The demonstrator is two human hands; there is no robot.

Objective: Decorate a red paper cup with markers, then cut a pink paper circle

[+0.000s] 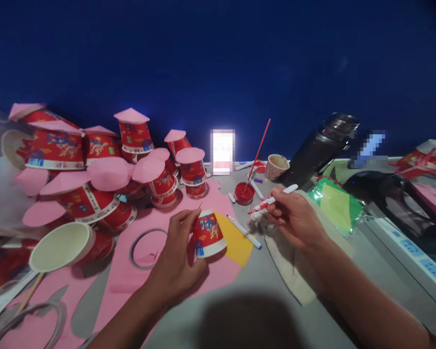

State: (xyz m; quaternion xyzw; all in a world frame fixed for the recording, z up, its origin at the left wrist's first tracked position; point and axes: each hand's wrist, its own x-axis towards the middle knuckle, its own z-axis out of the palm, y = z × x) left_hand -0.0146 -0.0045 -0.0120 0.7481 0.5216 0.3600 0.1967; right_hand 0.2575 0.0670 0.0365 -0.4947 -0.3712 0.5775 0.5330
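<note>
Forearms (370, 286) angled inward; left hand (183, 247) grasps red cup (211, 232), rim down, axis slightly tilted; right hand (296, 215) pinches marker (272, 199) slantwise, tip pointing left, slightly down.

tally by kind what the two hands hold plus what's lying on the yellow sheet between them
red cup: 1, in the left hand
markers: 2, one in the right hand, one lying partly on the yellow sheet
total: 3
</note>
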